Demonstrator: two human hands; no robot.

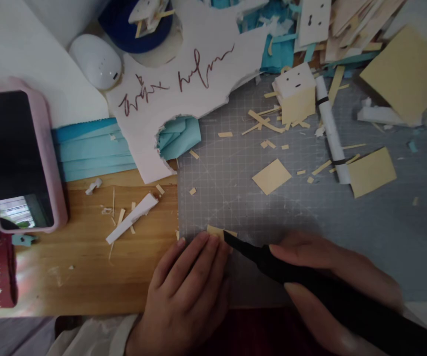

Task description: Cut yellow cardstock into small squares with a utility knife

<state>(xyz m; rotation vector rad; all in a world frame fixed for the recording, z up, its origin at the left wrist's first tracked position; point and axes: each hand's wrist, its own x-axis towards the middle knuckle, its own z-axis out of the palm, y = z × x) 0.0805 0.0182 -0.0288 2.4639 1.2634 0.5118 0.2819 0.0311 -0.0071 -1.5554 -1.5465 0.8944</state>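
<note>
My left hand [189, 287] lies with its fingers together, fingertips pressing a small yellow paper piece [216, 230] onto the grey cutting mat [213, 198], near the mat's left edge. Most of that piece is hidden under the fingers. My right hand [332, 282] is closed round a black pen-like tool [295, 272]. Its narrow tip touches or hovers just over the yellow piece, beside my left fingertips. A yellow paper rectangle [272, 176] lies farther up the mat, and another one [372, 172] is to its right.
Pink-cased phone [61, 198] at left; white folded strip [132, 218] on the wooden table [68, 277]. White rolled tube [332, 131], small paper box with dots [297, 94] and yellow scraps lie on the mat. White sheet with writing [187, 89], white rounded case [95, 62] and blue tape roll [124, 32] behind.
</note>
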